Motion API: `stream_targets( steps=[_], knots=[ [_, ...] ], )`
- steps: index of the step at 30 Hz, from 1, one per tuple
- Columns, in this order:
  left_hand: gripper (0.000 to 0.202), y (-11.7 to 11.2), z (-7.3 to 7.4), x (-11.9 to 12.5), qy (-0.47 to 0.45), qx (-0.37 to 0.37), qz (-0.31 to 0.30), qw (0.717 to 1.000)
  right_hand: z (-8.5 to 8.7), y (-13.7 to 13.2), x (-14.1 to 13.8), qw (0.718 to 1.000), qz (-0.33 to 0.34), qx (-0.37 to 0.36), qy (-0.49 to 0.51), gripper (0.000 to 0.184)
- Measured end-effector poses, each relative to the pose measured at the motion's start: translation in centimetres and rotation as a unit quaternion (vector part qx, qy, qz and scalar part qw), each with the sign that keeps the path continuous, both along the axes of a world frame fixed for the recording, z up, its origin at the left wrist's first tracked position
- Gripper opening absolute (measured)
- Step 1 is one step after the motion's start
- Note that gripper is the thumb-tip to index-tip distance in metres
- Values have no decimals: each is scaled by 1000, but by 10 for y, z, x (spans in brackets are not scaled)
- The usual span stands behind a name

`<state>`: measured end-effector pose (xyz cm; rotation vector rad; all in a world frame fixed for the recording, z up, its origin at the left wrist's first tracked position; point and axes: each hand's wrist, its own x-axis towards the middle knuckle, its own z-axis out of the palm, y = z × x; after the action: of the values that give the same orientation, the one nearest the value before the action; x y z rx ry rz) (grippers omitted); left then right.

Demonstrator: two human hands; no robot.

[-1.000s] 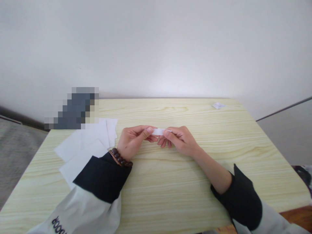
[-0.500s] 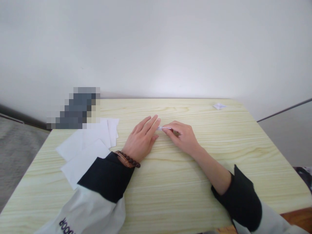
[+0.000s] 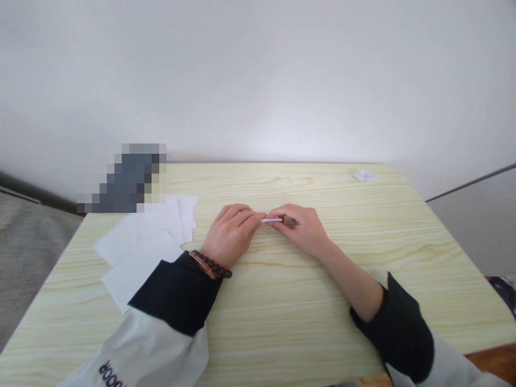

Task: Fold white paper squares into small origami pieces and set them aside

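A small folded strip of white paper (image 3: 271, 220) lies low over the light wooden table (image 3: 282, 301), pinched between both hands. My left hand (image 3: 229, 234), with a brown bead bracelet at the wrist, has its fingers curled down on the strip's left end. My right hand (image 3: 300, 228) grips the right end with thumb and fingertips. Both hands rest on the tabletop near its middle. Most of the strip is hidden under the fingers.
Several loose white paper sheets (image 3: 141, 247) lie spread on the table's left side, beside a blurred dark object (image 3: 124, 180). A small folded white paper piece (image 3: 362, 175) sits at the far right corner. A pale wall rises behind the table.
The hands lowered the strip from the air to the table. The left hand flattened over it half a second ago; now its fingers are curled and pinching the strip's end.
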<state>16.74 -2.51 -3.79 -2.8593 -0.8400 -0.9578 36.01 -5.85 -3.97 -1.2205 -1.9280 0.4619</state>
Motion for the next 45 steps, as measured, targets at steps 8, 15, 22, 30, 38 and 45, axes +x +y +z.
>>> stream_targets(
  steps=[8,15,22,30,38,45],
  knots=[
    [27,-2,6,-2,23,12,5,1000,-1,-1,-1,995,23,65,-74,18],
    [19,-2,9,-1,-3,17,26,1000,2,-1,0,991,28,85,-95,22],
    [28,-3,3,-1,-17,-23,86,996,3,-1,3,995,19,71,-69,22],
    [33,-5,4,1,-78,-129,62,987,9,-1,1,1000,11,-15,1,21],
    [17,-8,10,2,-180,-199,52,962,9,-6,1,996,13,-37,84,15],
    [14,-11,13,5,-269,-340,60,899,6,-6,2,998,38,51,6,12]
  ],
)
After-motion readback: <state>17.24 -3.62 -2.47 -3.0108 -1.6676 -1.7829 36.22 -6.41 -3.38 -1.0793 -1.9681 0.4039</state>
